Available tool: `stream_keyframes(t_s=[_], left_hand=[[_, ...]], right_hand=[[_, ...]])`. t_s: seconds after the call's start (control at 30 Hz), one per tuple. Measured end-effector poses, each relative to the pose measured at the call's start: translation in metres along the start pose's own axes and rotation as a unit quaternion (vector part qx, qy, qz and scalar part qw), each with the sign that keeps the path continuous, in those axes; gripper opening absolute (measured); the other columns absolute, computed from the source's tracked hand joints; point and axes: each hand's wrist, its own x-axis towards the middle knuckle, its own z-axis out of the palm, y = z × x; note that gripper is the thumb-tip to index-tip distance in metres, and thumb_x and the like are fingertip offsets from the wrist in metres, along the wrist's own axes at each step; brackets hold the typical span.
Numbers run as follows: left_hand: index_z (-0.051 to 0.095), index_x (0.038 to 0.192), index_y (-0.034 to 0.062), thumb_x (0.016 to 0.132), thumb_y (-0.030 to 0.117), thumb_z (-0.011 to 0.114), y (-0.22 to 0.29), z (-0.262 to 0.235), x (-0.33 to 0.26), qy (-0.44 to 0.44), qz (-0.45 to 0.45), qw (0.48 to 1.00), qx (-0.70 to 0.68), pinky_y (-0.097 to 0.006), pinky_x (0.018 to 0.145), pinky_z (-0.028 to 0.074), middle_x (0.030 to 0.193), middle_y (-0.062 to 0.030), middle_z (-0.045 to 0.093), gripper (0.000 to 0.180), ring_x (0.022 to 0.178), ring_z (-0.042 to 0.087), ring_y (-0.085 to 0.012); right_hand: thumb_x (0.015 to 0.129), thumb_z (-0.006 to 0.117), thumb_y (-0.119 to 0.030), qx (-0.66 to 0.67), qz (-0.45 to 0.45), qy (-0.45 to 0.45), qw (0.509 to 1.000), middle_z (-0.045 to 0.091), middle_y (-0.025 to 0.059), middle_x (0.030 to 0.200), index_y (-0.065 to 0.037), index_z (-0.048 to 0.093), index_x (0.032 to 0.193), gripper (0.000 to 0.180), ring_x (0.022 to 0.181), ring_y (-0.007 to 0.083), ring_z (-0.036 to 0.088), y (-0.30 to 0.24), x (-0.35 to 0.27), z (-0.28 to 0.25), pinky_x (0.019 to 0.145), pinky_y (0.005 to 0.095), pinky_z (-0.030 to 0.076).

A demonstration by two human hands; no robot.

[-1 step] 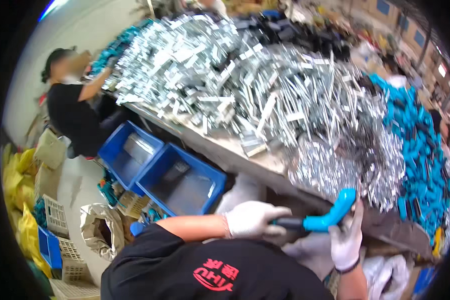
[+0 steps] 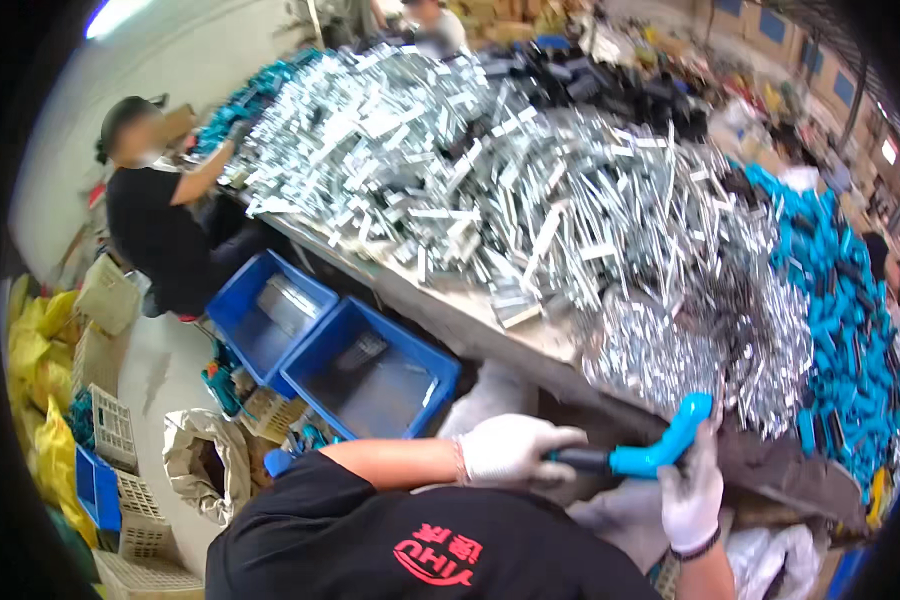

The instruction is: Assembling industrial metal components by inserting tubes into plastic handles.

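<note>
Bent turquoise part [image 2: 660,452]: was held between the 2 hands, in front of the person's torso and near the close edge of the worktop [image 2: 560,340].
Black bar [image 2: 582,459]: met the straight end of the turquoise part, in line with it; whether the 2 were fixed together could not be told.
Left hand [image 2: 510,448]: was gloved in white and grasped the black bar at its outer end.
Right hand [image 2: 692,492]: was gloved in white and grasped the turquoise part at its bend, from the right.
Silver metal strips [image 2: 370,140]: lay in a large, loose heap across the worktop.
Turquoise pieces [image 2: 840,335]: were piled at the right of the strips.
Black pieces [image 2: 595,80]: were heaped behind the strips.
Blue bins [image 2: 370,380]: numbered 2, stood side by side below the worktop, left of the person.
Pale sack [image 2: 185,440]: stood open on the floor [image 2: 165,365], left of the bins.
Co-worker [image 2: 155,230]: was at the left end of the worktop, 1 arm extended toward the heap.
</note>
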Motion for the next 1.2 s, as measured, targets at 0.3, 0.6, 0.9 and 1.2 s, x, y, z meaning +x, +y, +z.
stream_keyframes(t_s=[0.3,0.6,0.9,1.2], left_hand=[[0.055,0.134,0.0113,0.088,0.041,0.071,0.005,-0.001,-0.003,0.003,0.05,0.998,0.03,-0.045,0.075,0.053,0.095,-0.0198,0.068,0.057,0.087,0.067,-0.0391],[0.055,0.133,0.0021,0.094,0.037,0.07,-0.009,0.046,0.019,-0.102,-0.1,0.9,-0.412,-0.042,0.072,0.052,0.093,-0.0151,0.071,0.054,0.081,0.069,-0.0308],[0.055,0.134,-0.0028,0.095,0.03,0.068,-0.026,0.014,0.007,-0.042,0.001,0.912,-0.407,-0.035,0.097,0.049,0.117,-0.0141,0.069,0.052,0.111,0.064,-0.0191],[0.058,0.131,0.0008,0.094,0.035,0.069,-0.023,0.028,-0.001,-0.07,0.039,0.959,-0.271,-0.033,0.083,0.05,0.102,-0.0047,0.067,0.051,0.093,0.061,-0.014]], right_hand=[[0.069,0.072,-0.009,-0.277,-0.224,-0.161,0.921,0.064,0.0151,0.07,0.0,0.063,0.112,0.044,0.059,0.0359,0.06,-0.02,0.032,-0.051,0.057,0.044,0.047],[0.107,0.036,-0.038,0.271,-0.077,0.077,0.956,0.055,0.0197,0.137,0.002,0.045,0.142,0.054,0.123,0.0277,0.056,-0.009,0.018,0.0,0.106,0.039,0.043],[0.1,0.04,-0.012,0.282,-0.279,0.063,0.916,0.054,0.0293,0.135,0.005,0.056,0.122,0.033,0.128,0.0383,0.053,-0.031,0.011,-0.005,0.112,0.0499,0.035],[0.099,0.048,-0.024,0.28,-0.211,-0.046,0.935,0.063,0.0235,0.118,0.002,0.065,0.107,0.032,0.128,0.0391,0.053,-0.035,0.005,-0.023,0.111,0.0509,0.035]])
